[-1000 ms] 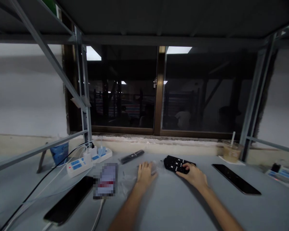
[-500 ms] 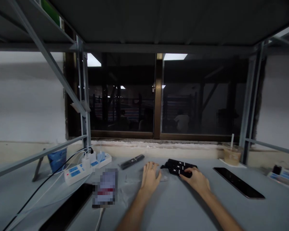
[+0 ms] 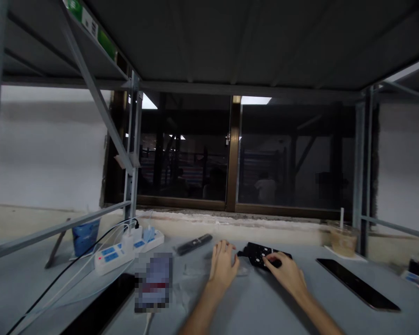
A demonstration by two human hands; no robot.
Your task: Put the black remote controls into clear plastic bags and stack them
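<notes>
A black remote control with white buttons (image 3: pixel 261 255) lies on the grey table (image 3: pixel 251 307) in the middle, far side. My right hand (image 3: pixel 287 275) rests on its right end, fingers curled over it. Just left of the remote, my left hand (image 3: pixel 223 266) lies flat with its fingers spread on a thin clear plastic bag (image 3: pixel 192 272). A slimmer black remote (image 3: pixel 194 244) lies behind my left hand, untouched.
A white power strip (image 3: pixel 125 245) with chargers and cables sits at the left, next to a blue packet (image 3: pixel 85 236). Two dark phones lie at left front (image 3: pixel 103 307) and at right (image 3: pixel 358 284). An iced drink cup (image 3: pixel 342 237) stands at back right. Metal shelf posts flank the table.
My left hand has slid a little to the right, closer to the black remote. The camera has tipped upward, so everything sits lower in view.
</notes>
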